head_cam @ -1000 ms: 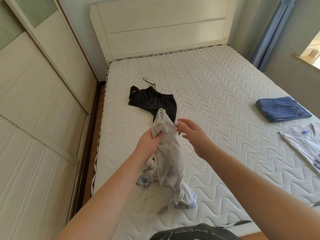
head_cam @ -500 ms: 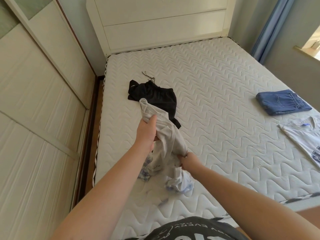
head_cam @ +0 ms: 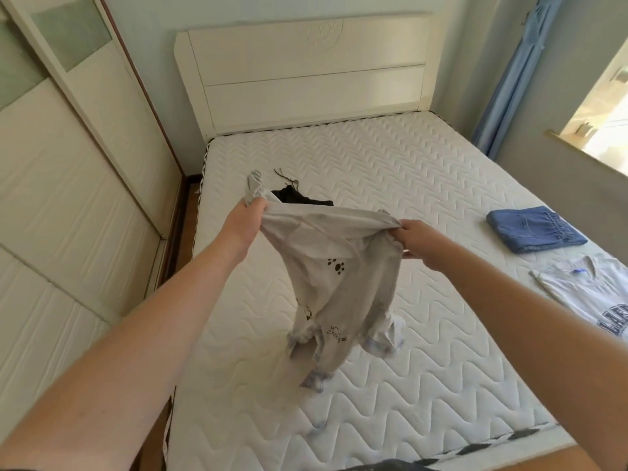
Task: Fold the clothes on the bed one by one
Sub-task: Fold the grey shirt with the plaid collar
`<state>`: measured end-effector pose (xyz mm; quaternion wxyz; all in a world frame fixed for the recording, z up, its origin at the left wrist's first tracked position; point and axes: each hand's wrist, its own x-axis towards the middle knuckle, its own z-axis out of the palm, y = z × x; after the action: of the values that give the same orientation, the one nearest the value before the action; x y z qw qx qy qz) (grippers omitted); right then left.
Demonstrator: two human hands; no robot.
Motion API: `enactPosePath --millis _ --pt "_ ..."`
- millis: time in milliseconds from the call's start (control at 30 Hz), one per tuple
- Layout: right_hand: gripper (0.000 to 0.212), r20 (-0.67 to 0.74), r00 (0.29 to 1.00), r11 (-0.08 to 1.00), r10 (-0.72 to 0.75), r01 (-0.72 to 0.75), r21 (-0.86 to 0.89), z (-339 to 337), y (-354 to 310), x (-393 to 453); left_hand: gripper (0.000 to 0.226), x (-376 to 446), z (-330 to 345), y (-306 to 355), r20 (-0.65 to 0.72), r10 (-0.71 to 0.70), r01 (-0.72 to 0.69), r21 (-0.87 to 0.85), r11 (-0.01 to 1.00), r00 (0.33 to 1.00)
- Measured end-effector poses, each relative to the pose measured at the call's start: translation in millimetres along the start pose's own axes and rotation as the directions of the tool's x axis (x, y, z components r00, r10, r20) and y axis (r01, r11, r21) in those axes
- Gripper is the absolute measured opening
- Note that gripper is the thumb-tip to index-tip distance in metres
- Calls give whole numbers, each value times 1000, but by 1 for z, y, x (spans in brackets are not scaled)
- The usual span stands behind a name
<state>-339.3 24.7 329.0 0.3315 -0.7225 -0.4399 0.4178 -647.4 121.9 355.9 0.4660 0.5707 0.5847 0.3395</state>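
Grey garment (head_cam: 334, 266) hangs above the bed (head_cam: 424, 185), pinched by our left hand (head_cam: 243, 222) and right hand (head_cam: 413, 237) at either end of its top edge. We judge we're opening it out; next, lay it flat in front of the black clothing (head_cam: 299, 197).

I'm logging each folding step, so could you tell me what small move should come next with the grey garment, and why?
Probably lower it flat onto the mattress. The left hand and right hand pinch the grey garment along one stretched edge, but the rest hangs bunched, its lower end only about reaching the bed, so it likely needs spreading before any fold.
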Motion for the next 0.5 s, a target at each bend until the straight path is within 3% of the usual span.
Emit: enactPosePath --millis 133,233,300,400,500 --pt "27 -53 998 971 -37 24 -240 -36 -26 7 20 15 -12 15 -38 144 -141 89 986 989" --pt "30 -119 990 973 -68 39 -229 -52 -40 7 22 22 -18 25 -16 259 -255 123 959 966" --pt "33 -168 982 983 -86 56 -177 -59 -48 6 28 25 -22 34 -3 230 -230 34 973 973" --pt "31 -167 966 957 -198 154 -246 -70 -57 0 41 34 -28 42 44 179 -175 -82 981 983" --pt "29 -163 952 914 -260 189 -359 -79 -58 -4 61 39 -36 43 103 177 -176 -12 984 979"
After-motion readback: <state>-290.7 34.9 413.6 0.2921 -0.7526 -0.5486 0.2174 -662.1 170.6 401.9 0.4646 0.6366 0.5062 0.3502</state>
